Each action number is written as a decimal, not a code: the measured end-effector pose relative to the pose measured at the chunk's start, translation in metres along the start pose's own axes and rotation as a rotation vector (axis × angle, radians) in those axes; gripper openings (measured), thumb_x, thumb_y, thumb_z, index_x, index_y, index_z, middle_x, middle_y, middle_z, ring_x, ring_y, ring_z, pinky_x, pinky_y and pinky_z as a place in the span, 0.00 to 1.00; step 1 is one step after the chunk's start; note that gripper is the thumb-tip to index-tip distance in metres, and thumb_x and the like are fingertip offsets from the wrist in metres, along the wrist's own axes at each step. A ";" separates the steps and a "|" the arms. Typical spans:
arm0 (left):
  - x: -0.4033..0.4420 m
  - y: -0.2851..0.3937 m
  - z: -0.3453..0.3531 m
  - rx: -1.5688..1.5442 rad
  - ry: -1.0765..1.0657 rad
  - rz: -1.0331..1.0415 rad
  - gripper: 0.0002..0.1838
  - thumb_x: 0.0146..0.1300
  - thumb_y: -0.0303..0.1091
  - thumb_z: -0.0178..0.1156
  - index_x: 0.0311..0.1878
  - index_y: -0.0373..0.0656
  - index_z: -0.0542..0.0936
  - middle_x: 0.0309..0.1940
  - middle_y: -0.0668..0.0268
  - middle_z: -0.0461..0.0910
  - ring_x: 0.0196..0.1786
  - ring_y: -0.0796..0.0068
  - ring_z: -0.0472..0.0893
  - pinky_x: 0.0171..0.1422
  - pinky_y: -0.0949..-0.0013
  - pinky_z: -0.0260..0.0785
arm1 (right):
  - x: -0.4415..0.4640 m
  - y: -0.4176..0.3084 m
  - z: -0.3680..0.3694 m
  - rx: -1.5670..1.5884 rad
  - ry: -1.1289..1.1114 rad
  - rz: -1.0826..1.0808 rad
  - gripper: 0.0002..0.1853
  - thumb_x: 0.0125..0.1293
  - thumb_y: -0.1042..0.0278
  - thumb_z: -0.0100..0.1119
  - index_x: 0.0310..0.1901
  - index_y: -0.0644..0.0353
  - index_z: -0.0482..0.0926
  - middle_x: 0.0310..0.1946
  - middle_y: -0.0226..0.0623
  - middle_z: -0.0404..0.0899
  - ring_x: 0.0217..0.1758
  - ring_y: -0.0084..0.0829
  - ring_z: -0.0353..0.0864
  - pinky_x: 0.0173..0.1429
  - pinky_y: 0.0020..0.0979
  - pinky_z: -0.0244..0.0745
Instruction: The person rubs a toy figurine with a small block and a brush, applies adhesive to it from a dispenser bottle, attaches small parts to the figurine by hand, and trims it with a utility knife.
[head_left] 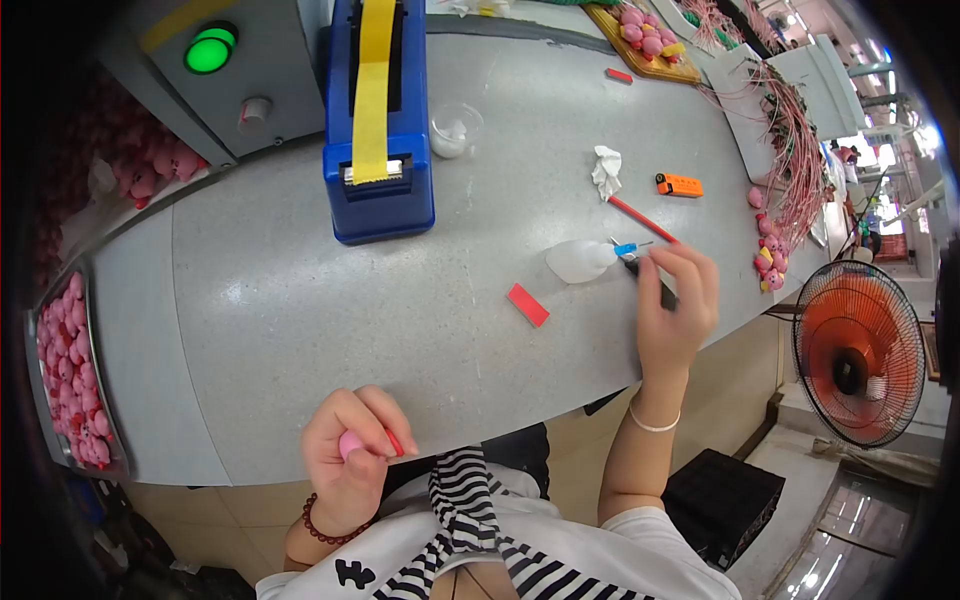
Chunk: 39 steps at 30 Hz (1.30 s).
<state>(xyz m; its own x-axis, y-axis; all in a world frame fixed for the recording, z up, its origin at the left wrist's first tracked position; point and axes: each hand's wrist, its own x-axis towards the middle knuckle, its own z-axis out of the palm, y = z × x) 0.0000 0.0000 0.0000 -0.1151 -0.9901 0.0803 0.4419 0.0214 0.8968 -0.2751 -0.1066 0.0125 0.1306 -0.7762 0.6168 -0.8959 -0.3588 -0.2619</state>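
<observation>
My left hand [350, 440] is closed around a small pink figure [350, 443] with a red part, above the front edge of the table. Over on the right, the fingers of my right hand [678, 300] are curled together; what they hold, if anything, is hidden. Beside those fingertips lies a white squeeze bottle [578, 262] with a blue needle tip [626, 249]. A black-handled tool [668, 296] is partly covered by my right hand. A red rectangular piece [528, 305] lies left of that hand.
A blue tape dispenser [380, 205] stands near a small clear cup [455, 132]. An orange lighter [680, 185], a red stick [642, 218] and crumpled tissue [606, 172] lie farther back. Pink figures fill a tray [122, 440] at left. An orange fan [858, 355] stands at right.
</observation>
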 end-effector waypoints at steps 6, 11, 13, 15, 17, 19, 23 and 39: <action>0.008 0.004 0.013 -0.187 0.157 -0.044 0.19 0.63 0.48 0.48 0.39 0.40 0.63 0.30 0.60 0.70 0.33 0.77 0.69 0.35 0.79 0.57 | -0.010 -0.070 0.000 0.342 -0.158 -0.075 0.12 0.45 0.84 0.60 0.36 0.65 0.77 0.31 0.39 0.75 0.30 0.31 0.72 0.34 0.27 0.69; 0.005 0.004 0.008 -0.100 0.055 -0.052 0.23 0.43 0.21 0.51 0.45 0.41 0.58 0.37 0.59 0.68 0.39 0.75 0.69 0.43 0.77 0.60 | -0.007 -0.102 0.010 0.557 -0.264 0.034 0.14 0.44 0.84 0.60 0.36 0.64 0.77 0.30 0.37 0.77 0.31 0.33 0.74 0.34 0.27 0.68; 0.003 0.004 0.008 -0.063 0.042 -0.063 0.24 0.42 0.15 0.48 0.45 0.41 0.57 0.39 0.60 0.67 0.40 0.76 0.68 0.46 0.76 0.60 | -0.002 -0.122 0.001 0.628 -0.272 -0.003 0.14 0.41 0.81 0.60 0.35 0.64 0.78 0.31 0.36 0.77 0.32 0.32 0.74 0.33 0.27 0.69; 0.002 0.000 0.007 -0.030 0.035 -0.086 0.21 0.44 0.15 0.45 0.45 0.40 0.57 0.38 0.61 0.67 0.41 0.77 0.68 0.46 0.76 0.61 | -0.001 -0.134 -0.002 0.823 -0.284 -0.330 0.16 0.36 0.78 0.59 0.33 0.66 0.79 0.30 0.36 0.76 0.33 0.32 0.75 0.33 0.27 0.69; 0.003 0.005 0.012 -0.043 0.044 -0.110 0.20 0.45 0.15 0.41 0.44 0.40 0.57 0.37 0.61 0.67 0.40 0.78 0.67 0.46 0.76 0.60 | -0.003 -0.143 0.005 0.833 -0.300 -0.375 0.16 0.34 0.76 0.58 0.32 0.66 0.79 0.30 0.36 0.76 0.32 0.32 0.75 0.32 0.27 0.70; 0.005 0.005 0.011 -0.041 0.006 -0.078 0.16 0.49 0.16 0.44 0.42 0.40 0.58 0.35 0.62 0.67 0.37 0.79 0.67 0.44 0.77 0.60 | 0.000 -0.141 0.008 0.838 -0.314 -0.426 0.17 0.31 0.74 0.57 0.31 0.66 0.79 0.30 0.36 0.75 0.32 0.32 0.75 0.32 0.26 0.70; 0.005 0.004 0.006 -0.025 0.001 -0.084 0.14 0.50 0.17 0.45 0.40 0.40 0.58 0.34 0.63 0.67 0.35 0.79 0.65 0.43 0.77 0.59 | 0.008 -0.110 0.008 0.604 -0.385 -0.407 0.16 0.32 0.74 0.59 0.29 0.65 0.80 0.30 0.35 0.75 0.31 0.30 0.75 0.32 0.26 0.70; 0.004 0.004 0.005 -0.014 0.017 -0.096 0.18 0.43 0.14 0.40 0.40 0.40 0.58 0.35 0.63 0.66 0.35 0.80 0.63 0.44 0.76 0.57 | 0.003 -0.131 0.012 0.747 -0.312 -0.462 0.23 0.25 0.73 0.55 0.33 0.65 0.81 0.31 0.34 0.76 0.32 0.31 0.75 0.34 0.27 0.72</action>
<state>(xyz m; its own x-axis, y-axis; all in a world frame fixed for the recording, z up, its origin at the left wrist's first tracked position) -0.0032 -0.0029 0.0059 -0.1422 -0.9897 -0.0134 0.4416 -0.0755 0.8940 -0.1520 -0.0683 0.0396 0.6112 -0.5383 0.5803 -0.2350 -0.8235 -0.5164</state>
